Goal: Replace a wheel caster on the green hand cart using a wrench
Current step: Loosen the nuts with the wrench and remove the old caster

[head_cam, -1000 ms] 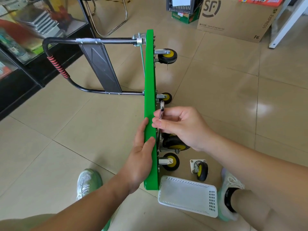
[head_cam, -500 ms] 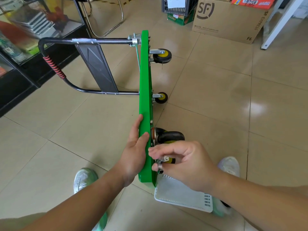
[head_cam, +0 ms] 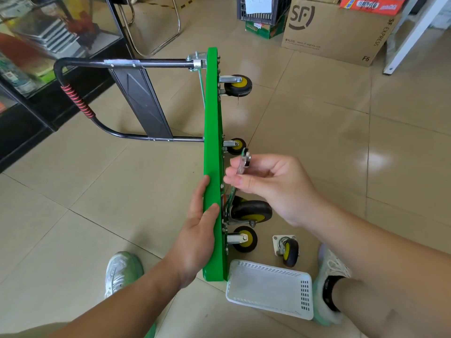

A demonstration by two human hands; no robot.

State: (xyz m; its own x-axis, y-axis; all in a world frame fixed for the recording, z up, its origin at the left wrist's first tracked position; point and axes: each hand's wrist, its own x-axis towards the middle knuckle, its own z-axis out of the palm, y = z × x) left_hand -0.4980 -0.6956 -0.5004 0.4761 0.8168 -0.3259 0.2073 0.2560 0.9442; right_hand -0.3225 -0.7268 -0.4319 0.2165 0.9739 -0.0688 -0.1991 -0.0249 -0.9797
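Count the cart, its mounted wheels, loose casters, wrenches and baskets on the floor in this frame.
Green cart: 1
Mounted wheels: 4
Loose caster: 1
Wrench: 1
White basket: 1
Total: 8

Only the upper end of the wrench point(head_cam: 244, 160) shows; the rest disappears inside the right hand's point(head_cam: 275, 189) curled fingers. The green hand cart point(head_cam: 211, 118) stands edge-on, its underside bolts too small to tell, its near edge covered by the left hand point(head_cam: 195, 240). At 1 o'clock the cardboard box point(head_cam: 336, 32) is cropped by the top edge.
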